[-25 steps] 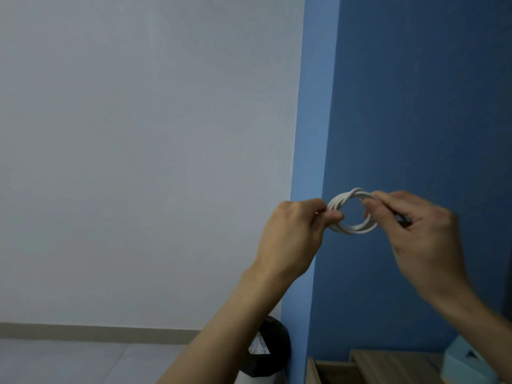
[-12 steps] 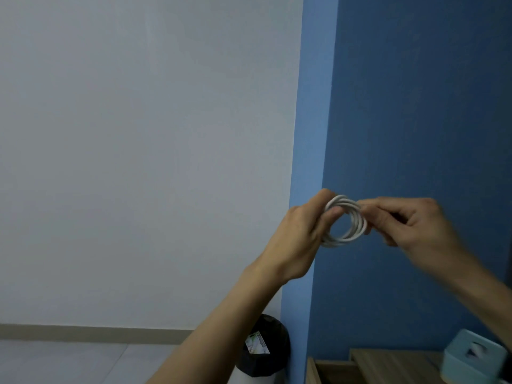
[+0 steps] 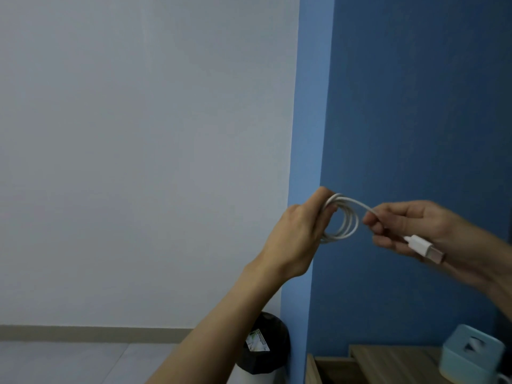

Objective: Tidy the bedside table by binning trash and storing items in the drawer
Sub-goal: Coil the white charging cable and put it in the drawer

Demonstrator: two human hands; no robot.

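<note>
Both hands raised in front of blue wall (image 3: 415, 106). Left hand (image 3: 297, 239) pinches coiled white cable (image 3: 343, 220); right hand (image 3: 424, 231) grips the loose end, USB plug (image 3: 425, 248) sticking out below its fingers. Bottom right: bedside table (image 3: 393, 361) w/ light-blue box (image 3: 471, 353) at its right edge. Black bin (image 3: 266, 345) left of table, on floor.

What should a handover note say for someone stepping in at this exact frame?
Left hand: shut on the coiled white cable, held up in the air.
Right hand: pinches the cable's free end; USB plug hangs by the palm.
Bedside table at bottom right carries a pale blue box; black bin stands left of it.
Done: cable mostly coiled.
Left: tuck the end in, store the cable. The drawer's state cannot be judged.
</note>
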